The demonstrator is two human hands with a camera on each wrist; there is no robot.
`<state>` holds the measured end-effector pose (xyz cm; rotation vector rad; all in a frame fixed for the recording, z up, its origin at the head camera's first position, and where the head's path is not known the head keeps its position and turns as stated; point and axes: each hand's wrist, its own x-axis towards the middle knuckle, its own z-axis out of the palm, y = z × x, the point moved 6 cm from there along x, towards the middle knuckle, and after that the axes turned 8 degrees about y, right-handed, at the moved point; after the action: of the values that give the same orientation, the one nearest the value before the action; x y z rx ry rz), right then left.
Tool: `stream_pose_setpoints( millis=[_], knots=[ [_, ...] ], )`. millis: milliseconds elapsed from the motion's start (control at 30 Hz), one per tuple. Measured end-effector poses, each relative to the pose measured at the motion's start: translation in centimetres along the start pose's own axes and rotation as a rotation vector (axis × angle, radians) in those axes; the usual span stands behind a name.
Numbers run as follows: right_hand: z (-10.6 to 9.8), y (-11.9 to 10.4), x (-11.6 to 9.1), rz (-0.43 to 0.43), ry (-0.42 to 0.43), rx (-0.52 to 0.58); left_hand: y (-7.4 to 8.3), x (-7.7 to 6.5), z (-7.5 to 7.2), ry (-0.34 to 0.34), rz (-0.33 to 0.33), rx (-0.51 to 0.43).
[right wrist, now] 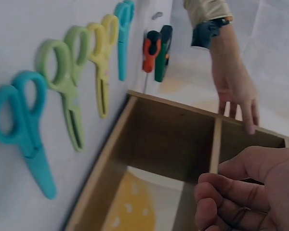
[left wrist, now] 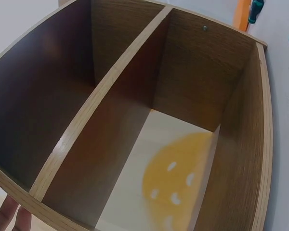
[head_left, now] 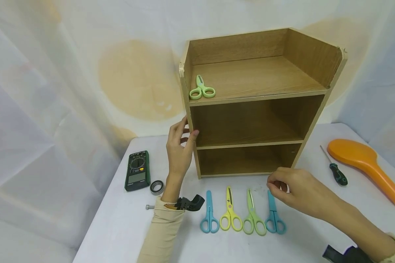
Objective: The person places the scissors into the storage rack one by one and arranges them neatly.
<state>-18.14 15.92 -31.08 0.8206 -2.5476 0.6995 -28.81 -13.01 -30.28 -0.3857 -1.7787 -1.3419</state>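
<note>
A wooden shelf unit (head_left: 247, 145) stands on the table. My left hand (head_left: 180, 148) grips its left side panel, the thumb on the front edge and the fingers round the outside. Near the unit's lower right front, my right hand (head_left: 297, 190) hovers with loosely curled fingers and nothing visible in them. Green scissors (head_left: 202, 88) lie on the top shelf at the left. In front of the unit, blue scissors (head_left: 209, 213), yellow scissors (head_left: 230, 212), light green scissors (head_left: 254, 215) and more blue scissors (head_left: 274, 215) form a row; my right hand overlaps the last pair's tip.
To the left lie a multimeter (head_left: 137, 171), a ring bearing (head_left: 157, 187) and a bolt (head_left: 149, 207) partly behind my left sleeve. A screwdriver (head_left: 337, 173) and an orange paddle-shaped thing with a long handle (head_left: 358, 155) lie at the right. Curtains hang behind the table.
</note>
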Motion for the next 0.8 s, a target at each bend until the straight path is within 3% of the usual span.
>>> stream_pose_setpoints(
  millis=[233,467,800],
  knots=[
    [0.9,1.4,-1.9,0.048,-0.018,-0.01,0.1,0.0,0.4,-0.009,0.008,-0.008],
    [2.5,3.1,-3.7,0.15,-0.123,-0.003,0.2,0.0,0.4,-0.017,-0.004,0.001],
    [4.6,3.9,-5.8,0.159,-0.187,0.025,0.2,-0.1,0.3,0.01,-0.021,-0.001]
  ],
)
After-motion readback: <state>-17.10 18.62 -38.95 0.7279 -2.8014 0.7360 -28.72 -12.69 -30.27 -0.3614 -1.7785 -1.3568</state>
